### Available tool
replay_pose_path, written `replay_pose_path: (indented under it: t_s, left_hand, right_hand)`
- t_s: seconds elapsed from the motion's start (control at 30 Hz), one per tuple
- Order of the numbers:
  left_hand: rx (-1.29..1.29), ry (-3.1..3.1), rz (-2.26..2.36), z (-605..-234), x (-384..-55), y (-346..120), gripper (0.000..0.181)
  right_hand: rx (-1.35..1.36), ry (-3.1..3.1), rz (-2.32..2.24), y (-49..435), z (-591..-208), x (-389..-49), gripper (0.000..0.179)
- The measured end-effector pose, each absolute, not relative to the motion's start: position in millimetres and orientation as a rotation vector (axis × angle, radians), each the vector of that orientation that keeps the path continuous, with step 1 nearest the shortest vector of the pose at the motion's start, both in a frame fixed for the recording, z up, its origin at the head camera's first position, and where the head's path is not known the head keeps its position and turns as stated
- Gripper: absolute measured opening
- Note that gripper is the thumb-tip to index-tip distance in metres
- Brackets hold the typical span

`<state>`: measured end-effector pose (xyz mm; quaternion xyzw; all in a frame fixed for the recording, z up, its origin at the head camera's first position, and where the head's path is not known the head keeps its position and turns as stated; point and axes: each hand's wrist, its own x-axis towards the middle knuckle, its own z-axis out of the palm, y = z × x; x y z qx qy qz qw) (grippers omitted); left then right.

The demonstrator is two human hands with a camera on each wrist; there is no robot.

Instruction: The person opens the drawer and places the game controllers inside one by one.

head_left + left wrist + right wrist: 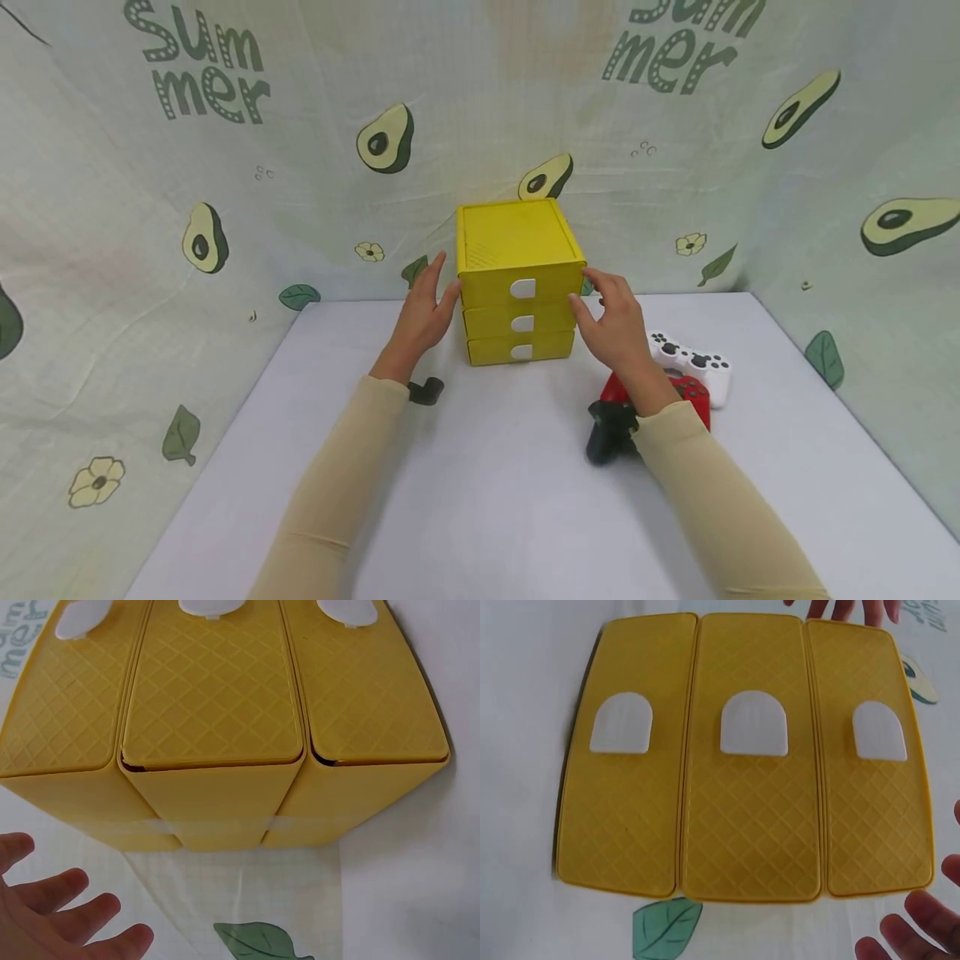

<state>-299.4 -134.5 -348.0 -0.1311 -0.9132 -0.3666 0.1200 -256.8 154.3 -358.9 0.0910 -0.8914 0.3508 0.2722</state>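
Note:
A yellow drawer box (517, 287) with three stacked drawers and white tab handles stands at the back of the table. Its textured drawer fronts (750, 825) face me in the right wrist view. My left hand (422, 318) is beside the box's left side, fingers extended and thumb near the top drawer. In the left wrist view, its spread fingers (60, 889) show apart from the yellow side. On the opposite side, my right hand (613, 321) has its fingertips at the top drawer's right edge, with thumb and fingers apart. Neither hand grips anything.
Right of the box lie a white game controller (693, 360), a red one (693, 398) and a black one (607, 432), partly hidden by my right arm. A black object (426, 391) shows beside my left sleeve. Behind the table hangs an avocado-print cloth (465, 100).

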Motion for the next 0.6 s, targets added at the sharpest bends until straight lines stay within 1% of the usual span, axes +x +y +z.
replay_pose_path:
  t_s: [0.6]
  left_hand:
    - [-0.374,-2.637,-1.248,-350.0,-308.9,-127.0,0.063]
  right_hand:
    - [0.285,-2.222,1.158,123.1,-367.5,-264.5,0.038]
